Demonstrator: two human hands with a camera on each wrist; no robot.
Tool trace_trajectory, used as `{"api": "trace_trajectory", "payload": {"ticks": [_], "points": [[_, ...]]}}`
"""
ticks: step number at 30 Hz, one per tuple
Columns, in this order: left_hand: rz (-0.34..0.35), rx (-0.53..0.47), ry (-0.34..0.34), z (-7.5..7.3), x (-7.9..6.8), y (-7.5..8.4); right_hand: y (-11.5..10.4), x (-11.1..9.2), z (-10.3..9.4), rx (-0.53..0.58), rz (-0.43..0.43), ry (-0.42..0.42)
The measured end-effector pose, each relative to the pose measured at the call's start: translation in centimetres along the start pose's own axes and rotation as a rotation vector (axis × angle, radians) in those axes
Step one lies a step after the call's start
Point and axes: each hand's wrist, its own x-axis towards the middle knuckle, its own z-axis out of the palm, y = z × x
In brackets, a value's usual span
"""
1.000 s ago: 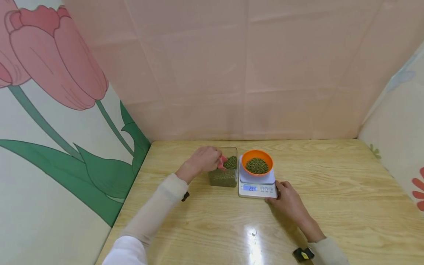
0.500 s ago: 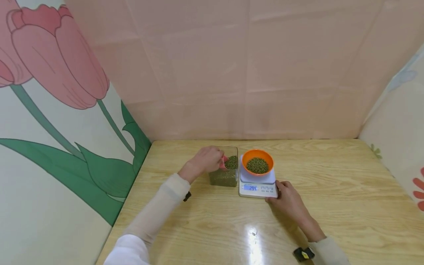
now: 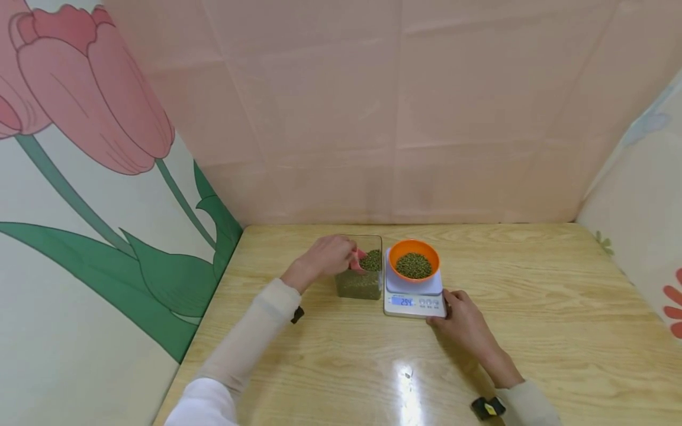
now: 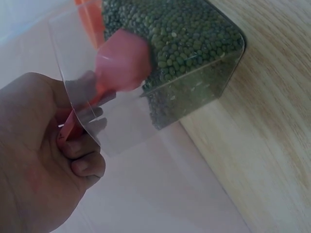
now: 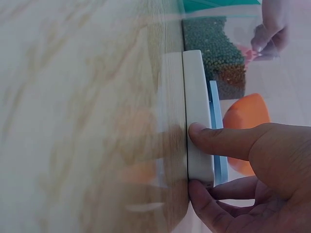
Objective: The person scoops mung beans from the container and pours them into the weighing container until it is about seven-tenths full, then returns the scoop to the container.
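Table (image 3: 319,367): wood-grained, smooth, glossy, with glare toward the front edge. Container (image 3: 358,287) near the back edge: clear, smooth, apparently plastic. Scoop (image 4: 124,60), bowl (image 3: 414,245) and scale casing (image 3: 414,311): smooth plastic in appearance. Backdrop (image 3: 399,118) along the back edge: matt, creased; cloth or paper not determinable.

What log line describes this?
left hand: holds pink plastic scoop inside clear rectangular bin; right hand: grips white flat scale; on scale: round orange bowl, green beans
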Motion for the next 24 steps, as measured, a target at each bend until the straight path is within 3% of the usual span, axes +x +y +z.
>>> {"api": "trace_trajectory", "payload": {"ticks": [24], "points": [[-0.039,-0.130,0.033,-0.33,-0.43,-0.65,0.25,0.02,0.30,-0.014,-0.017,0.021]]}}
